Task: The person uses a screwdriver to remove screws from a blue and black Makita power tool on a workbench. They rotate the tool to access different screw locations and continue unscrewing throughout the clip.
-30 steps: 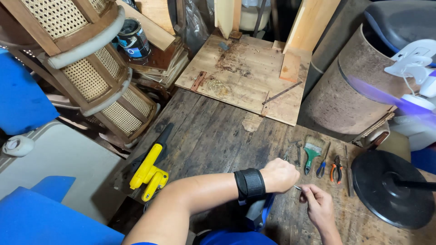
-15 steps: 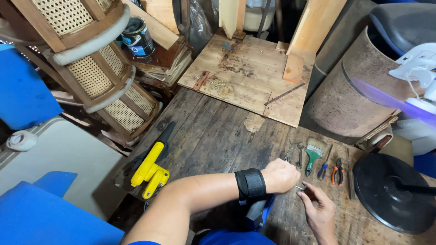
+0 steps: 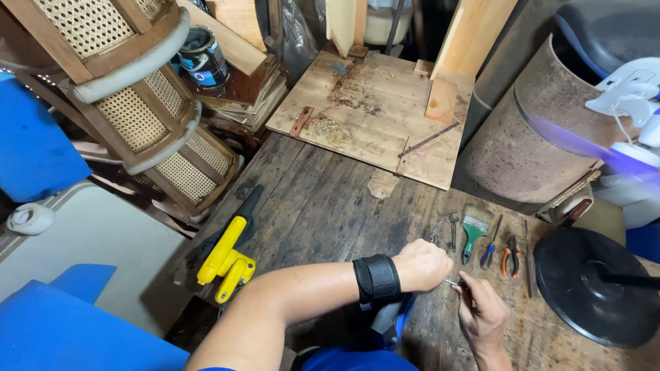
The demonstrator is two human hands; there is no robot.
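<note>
My left hand [image 3: 425, 264], with a black wrist band [image 3: 375, 279] on the forearm, is curled into a fist over the dark wooden workbench [image 3: 323, 199]. My right hand [image 3: 481, 312] sits just right of it, fingers pinched on a small thin metal piece [image 3: 452, 282] that reaches between the two hands. Whether the left fist also grips that piece is hidden. A blue and grey object [image 3: 388, 317] lies under my left wrist at the bench's near edge.
A green-handled brush [image 3: 473, 230], screwdriver [image 3: 490, 247], orange pliers [image 3: 511, 255] and metal bits lie right of my hands. A yellow power tool [image 3: 227, 257] lies left. A plywood board [image 3: 375, 113], cane chairs [image 3: 130, 103], a paint can [image 3: 203, 55], a rusty drum [image 3: 533, 137] and a black round base [image 3: 595, 285] surround the bench.
The view has shifted slightly; both hands stay close together over the bench, with the right fingers still pinching the small metal piece.
</note>
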